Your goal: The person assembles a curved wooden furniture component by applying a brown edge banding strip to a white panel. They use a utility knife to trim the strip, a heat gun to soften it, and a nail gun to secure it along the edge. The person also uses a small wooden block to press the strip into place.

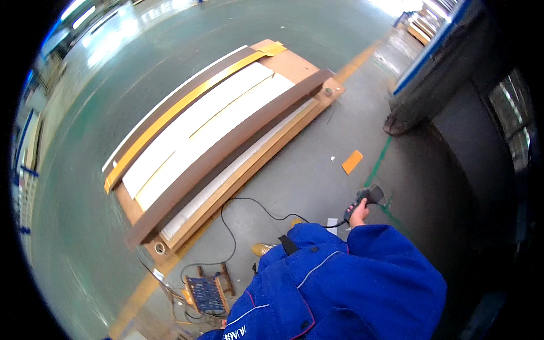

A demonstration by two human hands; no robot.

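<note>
My right hand (358, 214) is wrapped round the grip of a dark corded power tool (373, 196), held out to my right above the floor. Its wide, rounded head points away from me; the exact kind of tool is not clear. A black cord (272, 217) runs from its rear end across the floor to the left. Only a sliver of my left hand (223, 323) shows at the lower edge, beside my blue sleeve. Its fingers are hidden. Closest to it stands a small stool (207, 293) with a dark woven seat.
Ahead on the left lies a low stack of long boards (226, 127), with brown beams (238, 150) and a yellow strip (170, 122) along it. An orange piece (352, 162) and a white sheet (332, 226) lie on the floor. A dark padded post (433, 68) rises at right.
</note>
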